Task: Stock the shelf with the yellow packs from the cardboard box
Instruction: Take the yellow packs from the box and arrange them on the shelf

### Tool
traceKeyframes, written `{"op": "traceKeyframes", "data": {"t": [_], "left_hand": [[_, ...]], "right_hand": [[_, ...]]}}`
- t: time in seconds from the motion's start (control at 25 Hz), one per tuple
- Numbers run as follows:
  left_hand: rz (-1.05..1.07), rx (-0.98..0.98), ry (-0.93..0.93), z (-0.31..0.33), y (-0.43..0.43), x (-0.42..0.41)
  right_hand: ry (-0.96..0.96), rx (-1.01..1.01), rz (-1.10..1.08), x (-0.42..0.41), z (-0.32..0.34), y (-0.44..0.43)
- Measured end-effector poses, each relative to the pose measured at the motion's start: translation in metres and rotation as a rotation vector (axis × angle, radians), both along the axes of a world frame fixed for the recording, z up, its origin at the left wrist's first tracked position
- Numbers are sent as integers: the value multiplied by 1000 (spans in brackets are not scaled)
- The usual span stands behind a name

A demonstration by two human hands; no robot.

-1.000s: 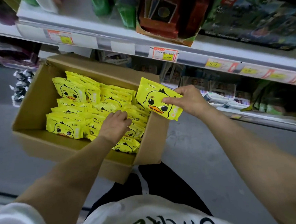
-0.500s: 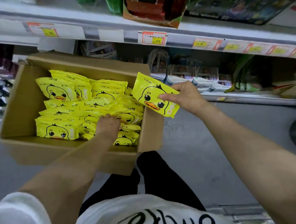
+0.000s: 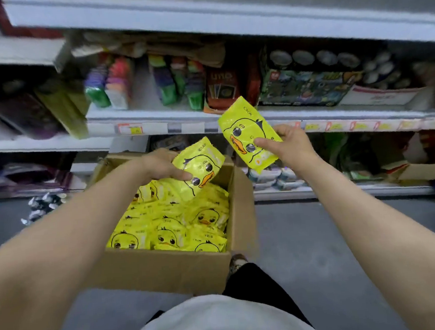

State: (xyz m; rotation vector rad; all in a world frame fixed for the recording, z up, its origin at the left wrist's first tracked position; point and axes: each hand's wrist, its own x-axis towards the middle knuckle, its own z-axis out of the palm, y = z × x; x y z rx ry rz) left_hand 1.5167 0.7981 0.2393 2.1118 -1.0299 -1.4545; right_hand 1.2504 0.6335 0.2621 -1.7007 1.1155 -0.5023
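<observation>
Shelf (image 3: 182, 118) behind; right hand (image 3: 291, 144) holds pack (image 3: 244, 127) lengthwise upright.

I get bright, even light, with soft glare on the glossy yellow packs (image 3: 169, 230). Blur smears the shelf (image 3: 198, 126), worst at upper left, and the frame edges bow outward.

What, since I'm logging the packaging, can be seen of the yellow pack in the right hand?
The yellow pack is a flat, glossy pouch, plastic film by its look, printed with a cartoon duck face: black eyes, orange bill, small lettering at its upper end. It hangs tilted before the shelf edge, apart from the cardboard box. The right hand pinches its right side, thumb on the front.
</observation>
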Motion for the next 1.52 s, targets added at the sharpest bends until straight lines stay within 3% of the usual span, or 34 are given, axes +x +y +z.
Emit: {"op": "traceKeyframes", "data": {"t": [0.2, 0.44, 0.6, 0.68, 1.16, 1.52], "left_hand": [[-106, -209, -244, 109, -12, 27], [-26, -391, -198, 204, -41, 49], [51, -512, -23, 229, -75, 56], [97, -551, -22, 238, -95, 61], [-48, -439, -523, 301, -281, 86], [-72, -475, -712, 302, -431, 99]], "right_hand": [[-158, -176, 6, 14, 94, -9], [-202, -331, 16, 35, 165, -48], [-232, -371, -17, 50, 183, -88], [-254, -368, -34, 57, 190, -110], [-179, -468, -126, 65, 213, -254], [-122, -543, -125, 80, 196, -340]]}}
